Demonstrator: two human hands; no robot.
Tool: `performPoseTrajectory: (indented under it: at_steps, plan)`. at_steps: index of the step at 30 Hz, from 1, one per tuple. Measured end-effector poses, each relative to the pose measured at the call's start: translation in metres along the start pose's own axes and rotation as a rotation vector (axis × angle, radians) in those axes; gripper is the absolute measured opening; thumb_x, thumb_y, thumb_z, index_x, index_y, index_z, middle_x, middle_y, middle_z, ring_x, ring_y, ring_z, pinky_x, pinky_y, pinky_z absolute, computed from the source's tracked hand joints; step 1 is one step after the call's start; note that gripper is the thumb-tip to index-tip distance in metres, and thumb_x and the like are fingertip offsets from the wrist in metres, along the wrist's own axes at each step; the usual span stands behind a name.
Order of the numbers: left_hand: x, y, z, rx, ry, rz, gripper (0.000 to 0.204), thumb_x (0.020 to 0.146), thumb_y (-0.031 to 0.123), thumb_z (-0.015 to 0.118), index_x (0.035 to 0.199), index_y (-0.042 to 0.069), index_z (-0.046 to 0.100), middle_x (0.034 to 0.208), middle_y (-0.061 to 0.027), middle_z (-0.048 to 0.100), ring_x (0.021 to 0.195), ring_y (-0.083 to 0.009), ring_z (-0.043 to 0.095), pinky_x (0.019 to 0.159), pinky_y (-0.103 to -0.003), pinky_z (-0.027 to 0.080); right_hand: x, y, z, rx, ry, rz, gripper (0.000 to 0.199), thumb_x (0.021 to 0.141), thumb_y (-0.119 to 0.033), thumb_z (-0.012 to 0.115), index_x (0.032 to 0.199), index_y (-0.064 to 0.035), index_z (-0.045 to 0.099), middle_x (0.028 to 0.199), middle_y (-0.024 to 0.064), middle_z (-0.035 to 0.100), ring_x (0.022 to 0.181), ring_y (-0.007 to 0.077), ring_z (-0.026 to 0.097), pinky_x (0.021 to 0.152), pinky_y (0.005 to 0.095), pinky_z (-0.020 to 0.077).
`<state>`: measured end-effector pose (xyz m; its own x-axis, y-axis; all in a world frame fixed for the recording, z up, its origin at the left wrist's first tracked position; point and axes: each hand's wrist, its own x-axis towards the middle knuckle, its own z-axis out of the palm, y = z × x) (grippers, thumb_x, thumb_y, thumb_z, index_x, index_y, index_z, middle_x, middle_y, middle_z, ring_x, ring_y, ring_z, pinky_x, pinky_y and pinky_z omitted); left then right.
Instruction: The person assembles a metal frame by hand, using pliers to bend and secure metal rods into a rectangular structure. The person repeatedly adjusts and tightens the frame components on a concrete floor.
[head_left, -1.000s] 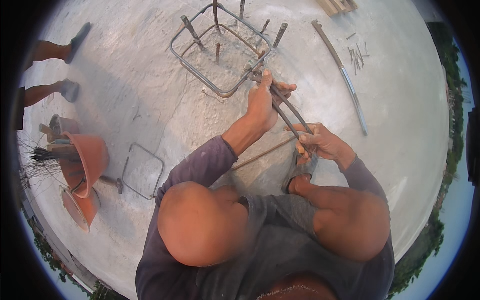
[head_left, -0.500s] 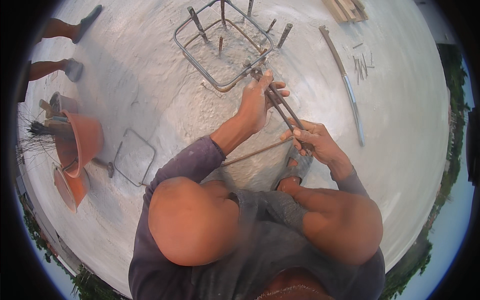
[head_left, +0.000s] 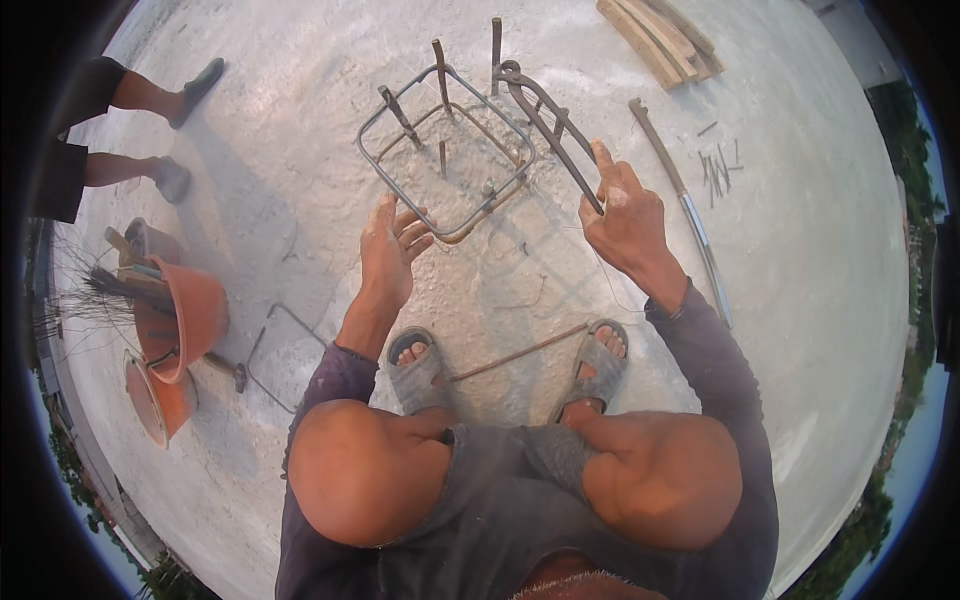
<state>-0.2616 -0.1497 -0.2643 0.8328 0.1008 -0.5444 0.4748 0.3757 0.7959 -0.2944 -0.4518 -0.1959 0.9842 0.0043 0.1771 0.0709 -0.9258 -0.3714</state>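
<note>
My right hand (head_left: 632, 220) holds long-handled pincers (head_left: 556, 130) by their handle ends, with the jaws pointing away from me. The pincers are off to the right of a squarish grey steel stirrup (head_left: 375, 172), which surrounds several upright rebar stubs (head_left: 441, 75). A rusty stirrup (head_left: 490, 124) sits just beneath the grey one. At the stirrup's near left corner, my left hand (head_left: 390, 250) has its fingers apart; whether the fingertips touch the steel I cannot tell. A thin wire (head_left: 607, 275) curves down below my right hand.
A rusty rod (head_left: 520, 352) lies between my sandalled feet. Orange buckets (head_left: 200, 318) with tools and wire stand left, beside a loose bent stirrup (head_left: 262, 350). At right are a long bar (head_left: 672, 170), scattered nails (head_left: 717, 172) and wooden boards (head_left: 660, 40). Another person's legs (head_left: 130, 170) are far left.
My left hand has come away from the pincers' jaw end and moved left and nearer. My right hand has carried the pincers away from the stirrup's near corner, farther out. The view has shifted.
</note>
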Motion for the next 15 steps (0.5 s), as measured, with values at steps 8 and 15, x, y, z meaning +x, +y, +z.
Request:
performPoseTrajectory:
  at_steps: [8, 15]
  plan:
    - [0.025, 0.0, 0.018, -0.18, -0.011, -0.122, 0.034, 0.112, 0.037, 0.041, 0.099, 0.007, 0.05, 0.078, -0.0054, 0.053, 0.064, -0.0198, 0.055, 0.069, -0.045, 0.057, 0.086, -0.019, 0.043, -0.124, -0.051, 0.017, 0.068, 0.082, -0.019, 0.069, 0.146, -0.0019, 0.054, 0.1, 0.0141, 0.069, 0.083, 0.0337, 0.071, 0.076, 0.0454, 0.0568]
    - [0.027, 0.002, 0.021, -0.129, -0.003, -0.098, 0.035, 0.112, 0.037, 0.042, 0.098, 0.006, 0.05, 0.078, -0.0059, 0.053, 0.061, -0.0209, 0.057, 0.063, -0.045, 0.059, 0.091, -0.019, 0.037, -0.053, -0.031, 0.094, 0.067, 0.082, -0.017, 0.065, 0.144, 0.0046, 0.052, 0.102, 0.0193, 0.068, 0.088, 0.0382, 0.072, 0.079, 0.0469, 0.0569]
